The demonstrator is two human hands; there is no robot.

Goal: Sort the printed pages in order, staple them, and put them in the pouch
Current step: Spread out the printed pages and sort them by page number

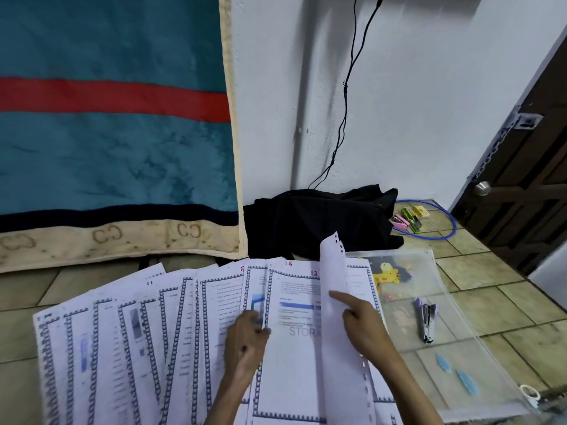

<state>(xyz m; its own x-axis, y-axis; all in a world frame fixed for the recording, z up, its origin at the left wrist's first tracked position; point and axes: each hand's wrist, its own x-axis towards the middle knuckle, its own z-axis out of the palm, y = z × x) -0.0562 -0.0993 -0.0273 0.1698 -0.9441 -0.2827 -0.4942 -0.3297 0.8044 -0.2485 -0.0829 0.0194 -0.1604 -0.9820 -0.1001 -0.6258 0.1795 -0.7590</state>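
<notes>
Leftmost, printed pages [122, 348] fanned over floor, long axes running away from camera. Left hand [245, 342] pinching page edge mid-fan. Right hand [362, 326] lifting one sheet [334, 271] upright. Further right, clear pouch [460, 332] lying flat, stapler [426, 320] on top, lengthwise.

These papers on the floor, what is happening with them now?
A person is sorting printed pages that lie fanned out on the tiled floor. The right hand lifts one sheet up on its edge, and the left hand pinches the edge of the page beside it. Red handwritten numbers mark some top corners. The stapler lies untouched on the clear pouch to the right, so nothing is stapled or packed yet.
</notes>
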